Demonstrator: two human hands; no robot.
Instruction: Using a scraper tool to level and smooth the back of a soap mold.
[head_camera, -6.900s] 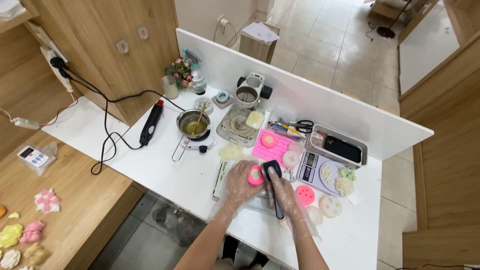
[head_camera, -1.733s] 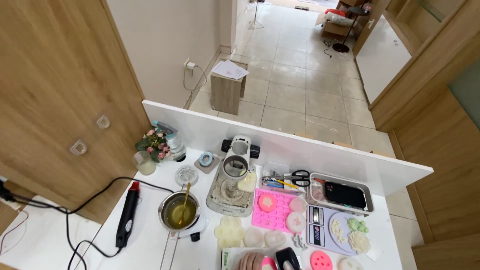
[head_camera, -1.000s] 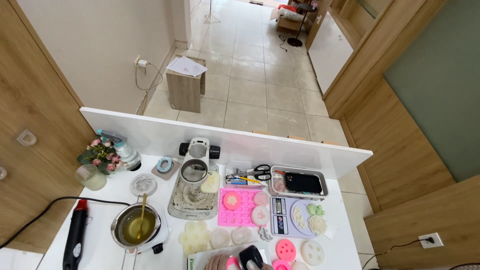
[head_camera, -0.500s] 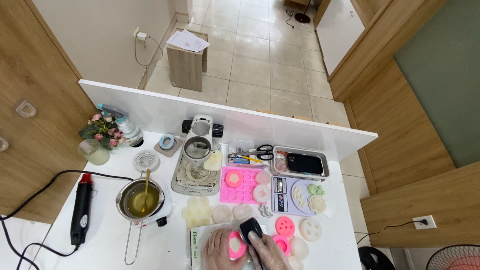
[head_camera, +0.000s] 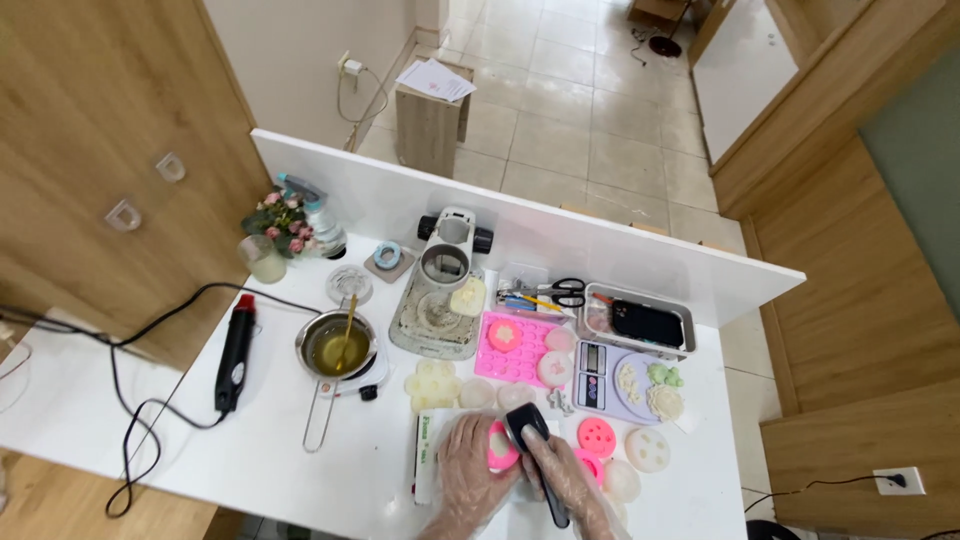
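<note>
The melting pot (head_camera: 337, 348) sits left of the mould tray (head_camera: 516, 350); the scale (head_camera: 622, 377) right; scissors (head_camera: 567, 292) behind.

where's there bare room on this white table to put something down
Bare tabletop lies left of the heat gun, crossed only by its cable, and again between the saucepan handle and the left hand. It is crowded from the pink mold tray to the scale, and around the right hand.

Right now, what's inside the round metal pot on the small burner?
The round metal pot holds yellowish liquid with a thin gold stirring stick leaning in it. The liquid hides the pot's bottom and the stick's lower end.
</note>
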